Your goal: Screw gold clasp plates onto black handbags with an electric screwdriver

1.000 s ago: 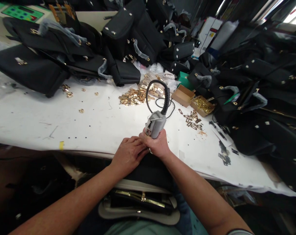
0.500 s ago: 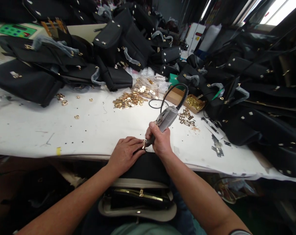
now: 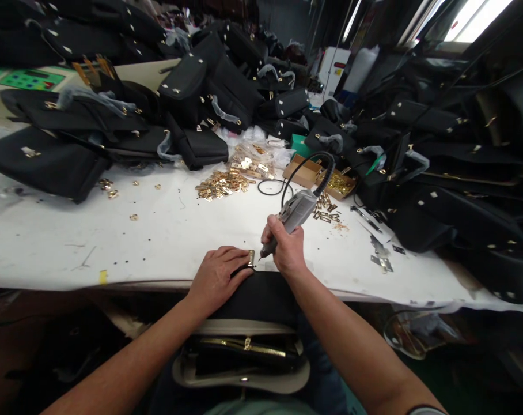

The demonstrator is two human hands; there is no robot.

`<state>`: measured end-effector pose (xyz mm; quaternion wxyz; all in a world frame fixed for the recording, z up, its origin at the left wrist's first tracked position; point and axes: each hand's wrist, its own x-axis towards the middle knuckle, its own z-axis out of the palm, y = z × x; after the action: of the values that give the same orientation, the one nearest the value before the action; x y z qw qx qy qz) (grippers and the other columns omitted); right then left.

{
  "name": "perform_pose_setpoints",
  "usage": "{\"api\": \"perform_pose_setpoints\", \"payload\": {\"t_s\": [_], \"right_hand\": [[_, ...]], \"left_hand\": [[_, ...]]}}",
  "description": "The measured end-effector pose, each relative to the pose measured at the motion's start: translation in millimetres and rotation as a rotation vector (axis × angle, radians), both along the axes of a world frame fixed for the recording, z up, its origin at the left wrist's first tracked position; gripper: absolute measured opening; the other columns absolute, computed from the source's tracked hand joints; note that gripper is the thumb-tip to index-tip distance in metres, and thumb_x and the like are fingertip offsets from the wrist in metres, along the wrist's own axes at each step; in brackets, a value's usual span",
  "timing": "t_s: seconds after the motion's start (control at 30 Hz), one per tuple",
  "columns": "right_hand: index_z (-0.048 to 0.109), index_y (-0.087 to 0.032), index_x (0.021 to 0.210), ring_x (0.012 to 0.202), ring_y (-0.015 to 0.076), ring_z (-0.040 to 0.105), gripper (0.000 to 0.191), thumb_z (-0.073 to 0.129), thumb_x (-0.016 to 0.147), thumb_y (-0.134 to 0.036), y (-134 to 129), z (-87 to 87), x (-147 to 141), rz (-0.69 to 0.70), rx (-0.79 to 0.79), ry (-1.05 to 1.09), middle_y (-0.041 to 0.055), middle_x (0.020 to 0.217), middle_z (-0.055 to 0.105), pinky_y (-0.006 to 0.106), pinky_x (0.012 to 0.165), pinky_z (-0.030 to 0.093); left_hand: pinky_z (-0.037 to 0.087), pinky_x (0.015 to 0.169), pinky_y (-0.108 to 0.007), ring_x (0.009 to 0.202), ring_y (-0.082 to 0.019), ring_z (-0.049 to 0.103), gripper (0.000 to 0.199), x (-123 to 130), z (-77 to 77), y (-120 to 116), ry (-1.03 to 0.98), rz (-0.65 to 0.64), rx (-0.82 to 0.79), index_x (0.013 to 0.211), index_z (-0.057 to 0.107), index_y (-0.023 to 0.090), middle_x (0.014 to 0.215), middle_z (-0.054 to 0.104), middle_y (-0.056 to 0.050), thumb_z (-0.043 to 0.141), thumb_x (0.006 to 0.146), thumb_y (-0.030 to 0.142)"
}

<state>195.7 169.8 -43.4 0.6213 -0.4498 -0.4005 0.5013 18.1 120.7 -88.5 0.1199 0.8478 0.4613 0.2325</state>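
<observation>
My right hand (image 3: 290, 249) is wrapped round a grey electric screwdriver (image 3: 299, 208), its tip pointing down and left. The tip sits just right of a small gold metal plate (image 3: 251, 259), apart from it. My left hand (image 3: 218, 278) presses the plate with its fingertips, at the far edge of a black handbag's flap (image 3: 261, 297). The thumb lies along the flap's near side. The handbag (image 3: 244, 379) rests on my lap, open, with a beige edge and a gold zip inside.
Gold plates lie in a pile (image 3: 222, 183) on the white table (image 3: 158, 248), with more gold frames (image 3: 326, 208) near a cardboard box (image 3: 302, 169) of small gold parts. Black handbags (image 3: 41, 155) crowd the back and both sides. A cable loops up from the screwdriver.
The screwdriver tip has pulled back to the right from the gold plate, which shows more plainly now. My left hand has stayed on the plate. The view has shifted slightly.
</observation>
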Motion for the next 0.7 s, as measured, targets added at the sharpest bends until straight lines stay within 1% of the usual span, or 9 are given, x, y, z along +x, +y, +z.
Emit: {"api": "perform_pose_setpoints", "payload": {"t_s": [0.1, 0.2, 0.27, 0.33, 0.4, 0.43, 0.53, 0.6, 0.7], "right_hand": [[0.063, -0.016, 0.071, 0.05, 0.012, 0.051, 0.044, 0.076, 0.078, -0.057, 3.2, 4.7, 17.5, -0.022, 0.003, -0.139, -0.0003, 0.058, 0.059, 0.024, 0.046, 0.042], [0.067, -0.016, 0.087, 0.063, 0.0144, 0.056, 0.038, 0.076, 0.081, -0.053, 8.9, 5.3, 37.3, -0.025, 0.145, -0.403, 0.0015, 0.074, 0.065, 0.027, 0.06, 0.046], [0.069, -0.018, 0.1, 0.075, 0.0167, 0.058, 0.032, 0.072, 0.086, -0.046, 13.1, 1.5, 48.4, 0.019, 0.307, -0.707, 0.0034, 0.088, 0.067, 0.029, 0.071, 0.047], [0.068, -0.021, 0.113, 0.088, 0.0202, 0.06, 0.03, 0.068, 0.089, -0.039, 16.8, -5.3, 56.0, 0.089, 0.416, -1.062, 0.0054, 0.097, 0.067, 0.032, 0.081, 0.045], [0.064, -0.023, 0.124, 0.098, 0.0235, 0.058, 0.037, 0.068, 0.089, -0.034, 19.5, -13.5, 59.5, 0.169, 0.442, -1.352, 0.0072, 0.104, 0.066, 0.035, 0.087, 0.043], [0.063, -0.024, 0.127, 0.1, 0.0247, 0.057, 0.041, 0.068, 0.088, -0.034, 20.5, -17.6, 60.1, 0.212, 0.428, -1.453, 0.0078, 0.105, 0.065, 0.036, 0.087, 0.042], [0.058, -0.026, 0.134, 0.102, 0.026, 0.056, 0.048, 0.069, 0.089, -0.04, 22.3, -27.1, 59.3, 0.291, 0.36, -1.601, 0.0084, 0.11, 0.064, 0.038, 0.087, 0.041], [0.057, -0.026, 0.136, 0.104, 0.0264, 0.055, 0.052, 0.07, 0.09, -0.047, 23.3, -30.0, 59.3, 0.298, 0.333, -1.611, 0.0085, 0.112, 0.063, 0.039, 0.088, 0.041], [0.058, -0.027, 0.136, 0.108, 0.0274, 0.054, 0.059, 0.07, 0.087, -0.057, 24.3, -29.4, 63.0, 0.317, 0.32, -1.566, 0.0092, 0.116, 0.064, 0.041, 0.091, 0.041]], "left_hand": [[0.046, 0.094, -0.043, 0.117, -0.024, 0.061, 0.027, -0.5, -1.2, 1.3, -0.007, 0.004, 0.004, 0.118, 0.071, 0.027, 0.125, 0.072, -0.003, 0.06, 0.099, 0.042], [0.048, 0.095, -0.042, 0.117, -0.024, 0.061, 0.027, -2.2, -2.5, 2.5, -0.013, -0.003, 0.016, 0.117, 0.072, 0.027, 0.125, 0.072, -0.004, 0.06, 0.098, 0.043], [0.048, 0.096, -0.041, 0.116, -0.025, 0.062, 0.029, -3.9, -2.4, 2.8, -0.012, -0.021, 0.04, 0.117, 0.072, 0.026, 0.124, 0.072, -0.005, 0.059, 0.098, 0.044], [0.049, 0.096, -0.041, 0.115, -0.026, 0.061, 0.033, -6.0, -0.9, 2.3, 0.004, -0.034, 0.08, 0.119, 0.071, 0.024, 0.123, 0.072, -0.007, 0.057, 0.099, 0.045], [0.049, 0.094, -0.042, 0.111, -0.027, 0.062, 0.041, -8.4, 1.9, 0.2, 0.052, -0.005, 0.122, 0.123, 0.068, 0.02, 0.118, 0.072, -0.01, 0.056, 0.098, 0.05], [0.05, 0.092, -0.043, 0.108, -0.029, 0.063, 0.045, -9.5, 3.7, -1.6, 0.088, 0.028, 0.137, 0.125, 0.067, 0.018, 0.116, 0.073, -0.011, 0.056, 0.097, 0.052], [0.05, 0.086, -0.047, 0.102, -0.032, 0.064, 0.051, -12.1, 9.3, -8.8, 0.209, 0.1, 0.108, 0.121, 0.068, 0.017, 0.109, 0.073, -0.012, 0.051, 0.095, 0.058], [0.05, 0.086, -0.048, 0.101, -0.033, 0.066, 0.051, -12.5, 13.6, -13.3, 0.249, 0.099, 0.017, 0.111, 0.072, 0.02, 0.105, 0.074, -0.01, 0.047, 0.094, 0.061], [0.051, 0.092, -0.045, 0.099, -0.03, 0.069, 0.049, -11.4, 22.9, -17.0, 0.201, 0.139, -0.159, 0.101, 0.074, 0.023, 0.101, 0.075, -0.007, 0.047, 0.092, 0.063]]}}
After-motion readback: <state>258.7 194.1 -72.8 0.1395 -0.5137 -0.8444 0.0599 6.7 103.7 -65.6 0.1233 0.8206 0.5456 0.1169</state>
